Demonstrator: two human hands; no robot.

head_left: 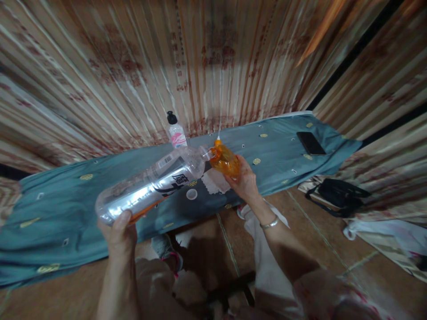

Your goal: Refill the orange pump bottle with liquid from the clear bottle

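i am holding a large clear plastic bottle (150,184) tipped on its side, my left hand (120,233) gripping its base end from below, fingers wrapped up around the bottom. its mouth is pointing toward a small orange bottle (225,161) that my right hand (245,180) is clamping from underneath, and the two openings are meeting, or all but meeting; i cannot tell whether they are truly touching. the clear bottle is carrying a label with dark characters and an orange strip along its lower side. a bracelet (269,223) is sitting on my right wrist.

both bottles are hanging in the air just over a long surface covered in a teal cloth (66,213) dotted with small yellow and white motifs. the cloth is running from the lower left to the upper right, and its far end is drooping over the edge. on it, below the bottles, a small white cap (191,194) is lying beside a pale lacy patch (216,182). a small pump bottle (175,132) with a black top and a pink label is standing upright at the back edge. a black phone (311,143) is lying flat near the right end, well apart from my hands.

behind the surface, pleated curtains (213,62) in cream and rust stripes are filling the whole wall. the floor (300,222) is brown tile with pale grout lines. a black bag (342,193) is resting on the floor to the right, by more patterned fabric.
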